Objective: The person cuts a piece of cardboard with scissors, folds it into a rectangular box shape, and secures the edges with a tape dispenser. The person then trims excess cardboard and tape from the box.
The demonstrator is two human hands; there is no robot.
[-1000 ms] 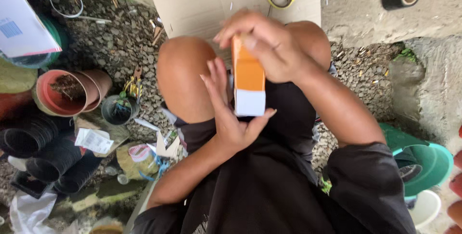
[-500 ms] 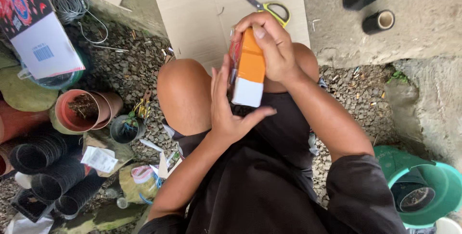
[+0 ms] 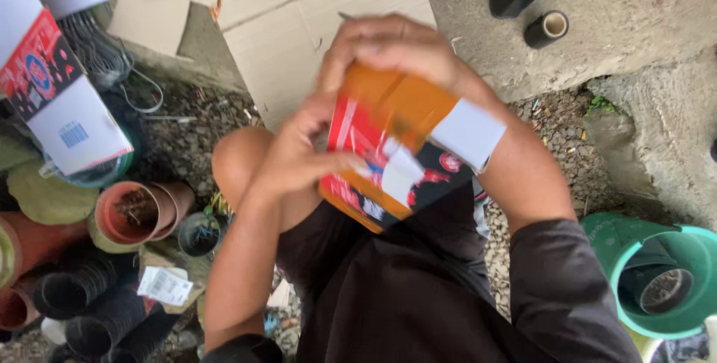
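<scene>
both hands are up in front of the knees on an orange, red and white carton (image 3: pixel 396 154). the right hand (image 3: pixel 396 49) comes over the top end, fingers curled down on the orange part, so that grip is closed on the carton. the left hand (image 3: pixel 299 154) is on the left side of it, thumb across the printed face and palm against the edge, also holding it. the carton sits tilted, white end pointing up and to the right, above the lap and the left knee (image 3: pixel 239 161).

compared with half a second back: then the carton stood nearly upright and narrow side on, with the left palm flat and open under it. now it's turned so the wide printed face shows and it's closer to the camera. the scissors that lay on the cardboard sheet (image 3: pixel 299 19) are now hidden behind the hands.

around it: terracotta pots (image 3: pixel 142 213) and black corrugated tubes (image 3: pixel 75 296) on the left, a green bucket (image 3: pixel 665 281) on the right, a tape roll (image 3: pixel 547 28) on the concrete.
</scene>
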